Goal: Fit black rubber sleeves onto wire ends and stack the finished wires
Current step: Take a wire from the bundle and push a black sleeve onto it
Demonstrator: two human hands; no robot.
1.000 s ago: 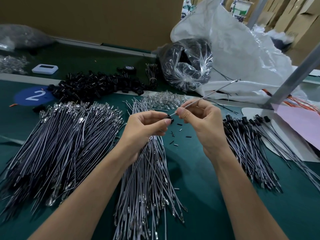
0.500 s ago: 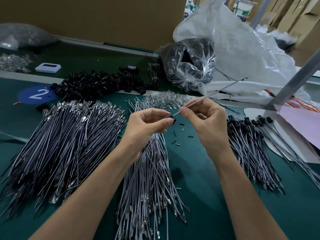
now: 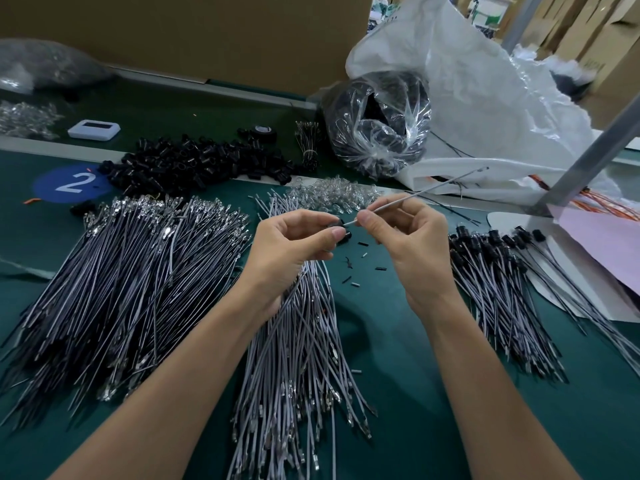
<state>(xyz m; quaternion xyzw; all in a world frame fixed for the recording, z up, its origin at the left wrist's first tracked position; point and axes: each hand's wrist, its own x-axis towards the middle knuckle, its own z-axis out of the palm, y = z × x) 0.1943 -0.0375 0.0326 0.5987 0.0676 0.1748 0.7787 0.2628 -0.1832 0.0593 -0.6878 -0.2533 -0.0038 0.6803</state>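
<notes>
- Sleeve [image 3: 341, 230] is sitting pinched in the left hand's [image 3: 291, 251] grip, just above the middle wire pile [image 3: 301, 341], its end meeting the tip of the wire [image 3: 415, 195].
- Right hand's [image 3: 412, 244] grip is pinching that wire close to its tip (likely for stiffness), the long tail pointing up and away from the pile.
- Finished wires [image 3: 495, 271] are lying right of the pile, presumably awaiting this one.

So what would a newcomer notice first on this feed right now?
Probably the hands at centre: the left hand pinches a black sleeve while the right hand holds a grey wire against it. Next, the big fan of bare wires on the left, and the sleeved wires stacked on the right.
</notes>
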